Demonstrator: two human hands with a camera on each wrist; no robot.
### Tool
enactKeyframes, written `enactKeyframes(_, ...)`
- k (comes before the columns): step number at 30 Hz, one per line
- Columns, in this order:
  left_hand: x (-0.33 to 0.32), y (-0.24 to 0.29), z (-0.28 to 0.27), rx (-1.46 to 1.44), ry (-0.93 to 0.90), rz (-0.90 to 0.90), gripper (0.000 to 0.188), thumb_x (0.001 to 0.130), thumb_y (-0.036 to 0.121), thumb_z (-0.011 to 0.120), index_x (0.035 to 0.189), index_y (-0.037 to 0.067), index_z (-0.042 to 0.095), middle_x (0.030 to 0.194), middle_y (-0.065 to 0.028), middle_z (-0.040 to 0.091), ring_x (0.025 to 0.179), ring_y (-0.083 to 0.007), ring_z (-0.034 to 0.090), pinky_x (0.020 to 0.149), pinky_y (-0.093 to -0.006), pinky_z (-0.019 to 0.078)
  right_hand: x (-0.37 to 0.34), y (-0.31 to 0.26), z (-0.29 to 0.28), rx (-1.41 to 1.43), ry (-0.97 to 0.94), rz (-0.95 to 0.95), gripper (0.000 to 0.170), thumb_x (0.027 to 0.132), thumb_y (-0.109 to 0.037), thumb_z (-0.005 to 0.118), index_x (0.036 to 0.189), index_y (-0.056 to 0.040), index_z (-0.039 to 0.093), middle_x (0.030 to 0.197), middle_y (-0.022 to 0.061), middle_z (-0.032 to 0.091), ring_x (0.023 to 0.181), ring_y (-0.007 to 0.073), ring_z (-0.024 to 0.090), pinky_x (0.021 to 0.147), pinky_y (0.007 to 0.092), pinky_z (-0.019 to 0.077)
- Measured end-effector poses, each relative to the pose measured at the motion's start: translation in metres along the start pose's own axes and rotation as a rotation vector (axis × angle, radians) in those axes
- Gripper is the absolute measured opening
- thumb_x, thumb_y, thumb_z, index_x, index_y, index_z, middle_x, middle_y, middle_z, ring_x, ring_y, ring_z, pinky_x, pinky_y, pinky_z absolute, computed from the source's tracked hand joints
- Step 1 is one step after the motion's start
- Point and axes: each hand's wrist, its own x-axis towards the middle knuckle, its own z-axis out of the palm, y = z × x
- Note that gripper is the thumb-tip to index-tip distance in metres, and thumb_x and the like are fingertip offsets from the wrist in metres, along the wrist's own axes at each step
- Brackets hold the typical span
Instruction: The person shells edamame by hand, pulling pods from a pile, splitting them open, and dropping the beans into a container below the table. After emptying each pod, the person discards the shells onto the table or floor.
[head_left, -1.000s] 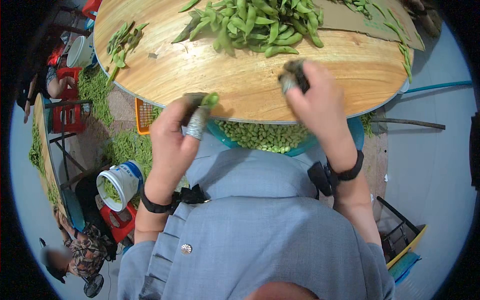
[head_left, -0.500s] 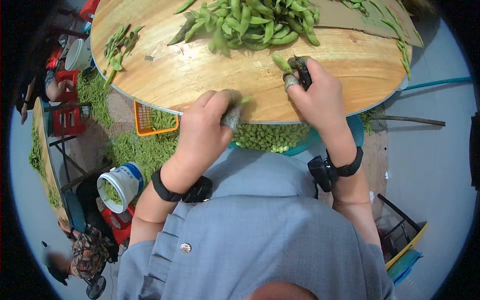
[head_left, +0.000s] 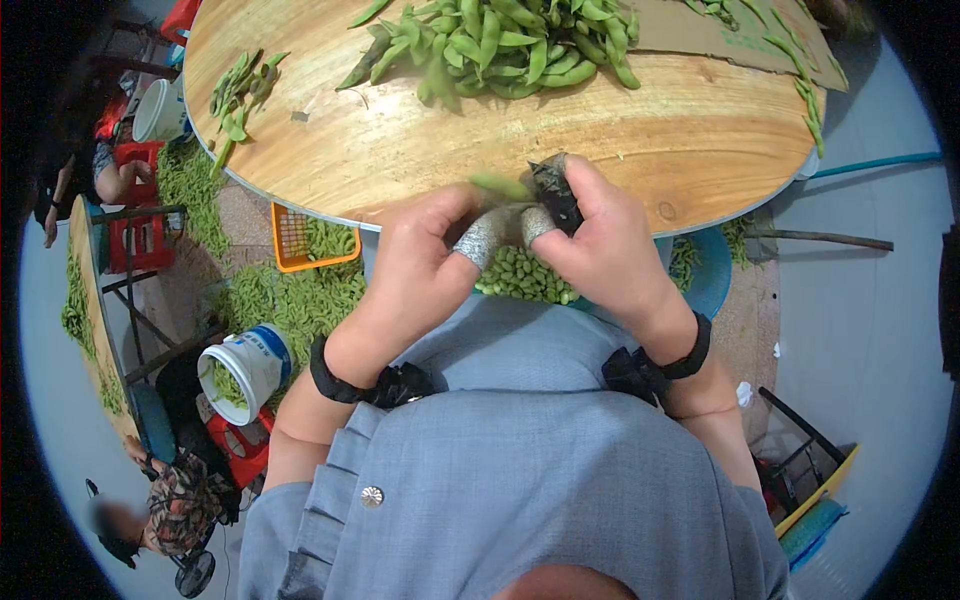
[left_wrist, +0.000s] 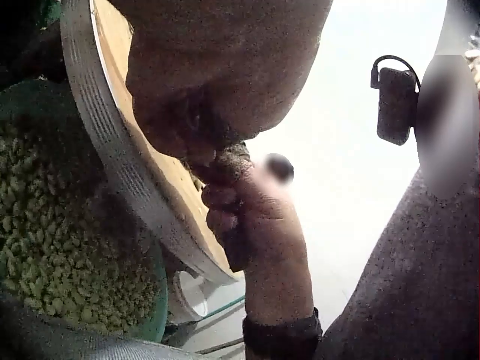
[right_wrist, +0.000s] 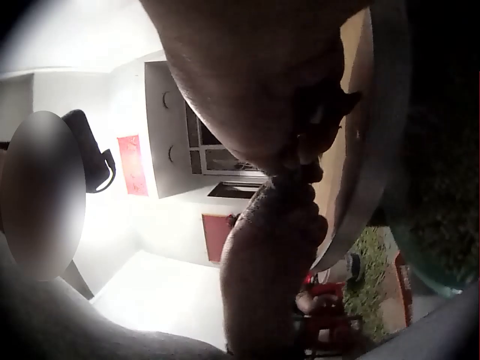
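In the head view both hands meet above the table's near edge, a green pod (head_left: pixel 502 186) between them. My left hand (head_left: pixel 420 250), its thumb wrapped in silvery tape, pinches at the pod's left side; motion blurs its fingertips. My right hand (head_left: pixel 605 225), also with a taped thumb, holds a dark, blackish piece (head_left: pixel 556 195) against its fingers and touches the pod's right end. Below them a teal basin (head_left: pixel 708 278) holds shelled green beans (head_left: pixel 522 276). A heap of pods (head_left: pixel 500 45) lies farther back on the wooden table (head_left: pixel 330 150).
Cardboard (head_left: pixel 700 42) lies at the table's back right, with small pods at both sides. On the floor at left are an orange basket (head_left: pixel 292 238), a white bucket (head_left: pixel 250 362), red stools and scattered pods. Other people sit at the far left.
The left hand has moved right and the right hand has come down and left, so they now meet. The pod that stood out from the right hand is now between both hands.
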Motion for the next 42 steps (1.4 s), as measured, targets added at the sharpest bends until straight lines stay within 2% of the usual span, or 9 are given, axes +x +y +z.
enactKeyframes(4,-0.001,-0.002,-0.003,0.279,-0.02,0.069,0.023,0.075,-0.001,0.059,0.098,-0.001,0.063,0.083,-0.0155,0.064,0.076,-0.0222,0.064,0.069,-0.0302,0.0497,-0.005,0.002,0.006,-0.232,0.061,-0.023,0.025,0.07,-0.01,0.065,0.086,0.0012,0.048,0.076,0.0214,0.058,0.072,0.0408,0.058,0.061,0.0439,0.0465)
enactKeyframes(6,-0.008,-0.001,-0.012,0.492,0.088,0.146,0.023,0.076,0.0,0.06,0.099,0.0,0.063,0.084,-0.0156,0.065,0.076,-0.0245,0.065,0.07,-0.0313,0.0504,-0.006,0.009,0.003,-0.397,0.165,0.008,0.025,0.075,-0.008,0.064,0.098,-0.0006,0.057,0.079,0.0104,0.065,0.069,0.0169,0.064,0.061,0.0316,0.049)
enactKeyframes(9,-0.029,-0.008,-0.038,0.252,0.221,-0.025,0.019,0.082,0.002,0.061,0.101,0.0,0.063,0.086,-0.0098,0.066,0.079,-0.0149,0.064,0.073,-0.0267,0.0505,-0.01,0.008,-0.01,-0.055,0.069,0.095,0.022,0.072,-0.011,0.064,0.088,-0.0009,0.053,0.072,0.0198,0.058,0.069,0.0374,0.06,0.061,0.042,0.0473)
enactKeyframes(16,-0.062,-0.018,-0.105,0.674,0.546,-0.109,0.023,0.084,0.002,0.061,0.107,0.0,0.064,0.101,-0.0103,0.064,0.091,-0.0182,0.062,0.08,-0.0285,0.0487,-0.033,0.009,-0.023,0.041,-0.231,0.161,0.021,0.073,-0.012,0.065,0.089,-0.0007,0.057,0.07,0.0171,0.059,0.065,0.0318,0.06,0.059,0.0363,0.0467)
enactKeyframes(18,-0.058,-0.012,-0.105,0.916,0.548,-0.077,0.024,0.084,0.002,0.06,0.108,0.0,0.064,0.106,-0.0114,0.063,0.095,-0.022,0.061,0.083,-0.0308,0.048,-0.032,0.015,-0.016,0.045,-0.048,-0.201,0.02,0.073,-0.011,0.064,0.089,-0.0004,0.057,0.069,0.0145,0.06,0.061,0.0275,0.058,0.057,0.034,0.045)
enactKeyframes(20,-0.048,-0.004,-0.091,1.109,0.618,0.257,0.024,0.083,0.004,0.061,0.107,0.001,0.066,0.108,-0.0135,0.062,0.098,-0.0264,0.061,0.088,-0.0336,0.0462,-0.034,0.001,-0.019,0.147,-0.104,0.019,0.02,0.074,-0.011,0.064,0.088,0.0,0.057,0.07,0.0134,0.06,0.06,0.0254,0.057,0.057,0.0335,0.0451)
enactKeyframes(26,-0.024,0.013,-0.015,0.001,-0.075,0.052,0.022,0.088,0.01,0.06,0.107,0.001,0.064,0.095,-0.0093,0.067,0.086,-0.0144,0.064,0.077,-0.0278,0.0496,-0.022,-0.007,0.004,0.25,-0.178,0.205,0.021,0.076,-0.014,0.065,0.088,0.0011,0.056,0.07,0.0148,0.06,0.061,0.0226,0.057,0.059,0.0332,0.0463)
enactKeyframes(34,-0.006,0.001,-0.016,-0.347,-0.08,-0.188,0.024,0.094,0.012,0.054,0.114,0.001,0.061,0.097,-0.0013,0.065,0.079,-0.0075,0.058,0.069,-0.0226,0.0476,-0.022,-0.005,-0.002,0.249,-0.032,0.072,0.029,0.078,-0.011,0.058,0.104,0.0008,0.054,0.076,0.019,0.06,0.066,0.0324,0.061,0.063,0.0371,0.0486)
enactKeyframes(42,-0.004,-0.004,-0.011,-0.277,-0.173,-0.155,0.022,0.091,0.009,0.055,0.111,0.0,0.062,0.096,-0.0027,0.065,0.08,-0.0082,0.056,0.069,-0.0237,0.0458,-0.02,-0.018,-0.009,0.476,-0.236,0.236,0.036,0.079,-0.004,0.048,0.114,-0.0008,0.053,0.072,0.0059,0.058,0.054,0.0102,0.057,0.051,0.0265,0.0478)
